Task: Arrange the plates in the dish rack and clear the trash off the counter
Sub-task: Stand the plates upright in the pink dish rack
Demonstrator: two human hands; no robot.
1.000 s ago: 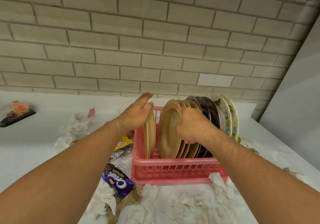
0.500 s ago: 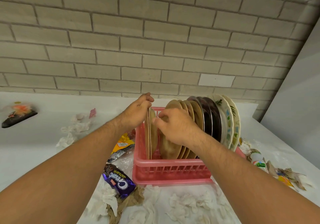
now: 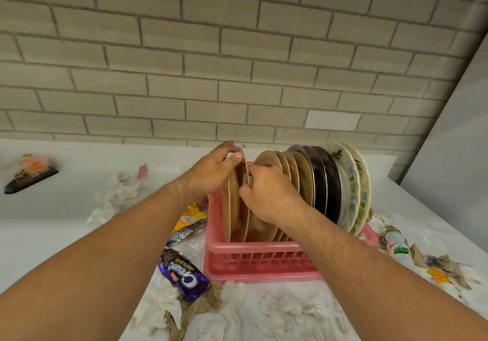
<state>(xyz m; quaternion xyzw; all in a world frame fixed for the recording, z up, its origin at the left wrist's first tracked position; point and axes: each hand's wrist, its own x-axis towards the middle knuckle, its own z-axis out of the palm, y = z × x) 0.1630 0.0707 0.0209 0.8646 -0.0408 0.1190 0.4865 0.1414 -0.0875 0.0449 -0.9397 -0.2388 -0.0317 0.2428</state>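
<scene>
2 tan plates [image 3: 233,208] between the hands: top rim pinched by left hand [image 3: 211,174] for uprightness, edge gripped by curled right hand [image 3: 269,195], probably for seating in dish rack [image 3: 250,259] slots

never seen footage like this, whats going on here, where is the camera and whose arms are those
There is no machine: these are a person's two bare arms, filmed by one wide-angle camera worn on their head, looking forward and down. On the white counter stands a pink dish rack holding tan plates, dark plates and flowered plates on edge. The left hand pinches the top rim of the leftmost tan plate; the right hand grips its edge lower down. Around the rack lie crumpled tissues, a purple biscuit wrapper and a small bottle.
</scene>
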